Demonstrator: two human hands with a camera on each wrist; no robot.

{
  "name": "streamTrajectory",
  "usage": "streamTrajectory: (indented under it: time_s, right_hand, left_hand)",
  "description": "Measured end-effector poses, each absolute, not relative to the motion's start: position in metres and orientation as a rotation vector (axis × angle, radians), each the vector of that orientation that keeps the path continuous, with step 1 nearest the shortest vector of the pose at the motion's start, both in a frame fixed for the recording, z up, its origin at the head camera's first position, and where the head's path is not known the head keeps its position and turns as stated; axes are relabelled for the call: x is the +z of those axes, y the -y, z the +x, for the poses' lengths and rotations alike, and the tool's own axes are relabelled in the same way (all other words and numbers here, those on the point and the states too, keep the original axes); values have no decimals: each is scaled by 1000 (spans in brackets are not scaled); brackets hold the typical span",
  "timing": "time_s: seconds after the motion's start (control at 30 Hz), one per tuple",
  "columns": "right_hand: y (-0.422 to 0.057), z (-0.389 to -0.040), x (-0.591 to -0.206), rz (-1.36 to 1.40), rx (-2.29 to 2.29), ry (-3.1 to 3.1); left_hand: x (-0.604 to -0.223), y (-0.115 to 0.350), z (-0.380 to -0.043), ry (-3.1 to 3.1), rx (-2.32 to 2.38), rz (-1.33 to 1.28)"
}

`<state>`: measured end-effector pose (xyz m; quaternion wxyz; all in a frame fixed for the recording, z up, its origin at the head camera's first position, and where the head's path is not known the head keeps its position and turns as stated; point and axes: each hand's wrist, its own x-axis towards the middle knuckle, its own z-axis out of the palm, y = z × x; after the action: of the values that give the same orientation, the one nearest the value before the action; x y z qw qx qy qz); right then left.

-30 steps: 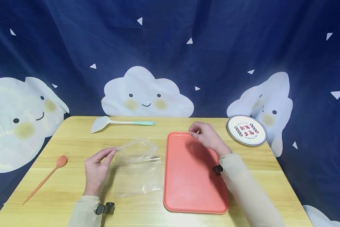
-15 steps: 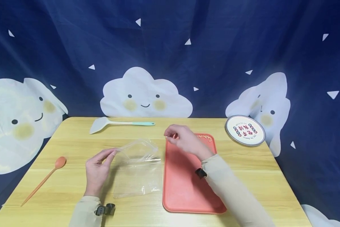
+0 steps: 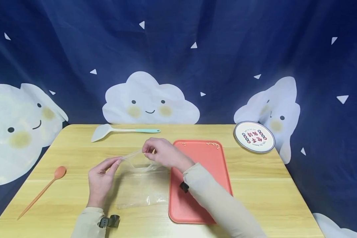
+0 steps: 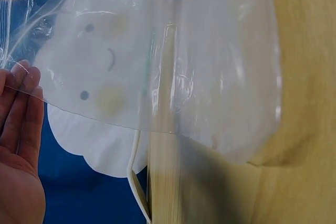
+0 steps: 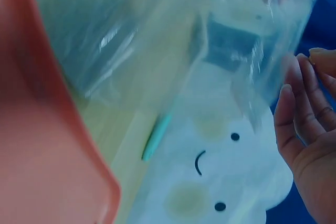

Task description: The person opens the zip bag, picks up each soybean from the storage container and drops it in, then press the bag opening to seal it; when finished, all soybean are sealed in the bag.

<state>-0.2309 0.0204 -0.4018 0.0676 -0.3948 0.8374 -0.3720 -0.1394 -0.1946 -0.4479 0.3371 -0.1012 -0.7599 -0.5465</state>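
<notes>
A clear zip bag (image 3: 141,191) stands over the table at the middle, its mouth partly spread. My left hand (image 3: 102,177) pinches the left corner of that mouth between thumb and fingers. Over the bag's opening is my right hand (image 3: 167,153), thumb and forefinger pinched on what looks like one small yellow bean (image 3: 144,153). In the right wrist view the right fingertips meet right beside the clear plastic (image 5: 247,40). To the right lies a coral tray (image 3: 178,205), with several more yellow beans (image 3: 214,144) along its far edge.
A white spatula with a mint handle (image 3: 147,131) lies at the table's back edge. An orange spoon (image 3: 60,172) is on the left. At the back right sits an oval plate (image 3: 254,137) with red characters. A blue cloud-print curtain (image 3: 166,39) hangs behind.
My right hand has swept left from the tray's far edge to the bag's mouth, uncovering the beans at the far right corner. My left hand keeps its pinch on the bag.
</notes>
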Motion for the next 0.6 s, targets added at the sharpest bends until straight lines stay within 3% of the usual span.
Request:
streamTrajectory:
  time_s: [0.3,0.6]
  right_hand:
    - [-1,-227,-406,-1184,-904,-2557]
    - [-20,-233,-406,-1151,-1074,-2521]
  left_hand:
    - [-475,208,-150,2008,-1439,-241]
    - [-453,197,-139,2001,-1450,-273]
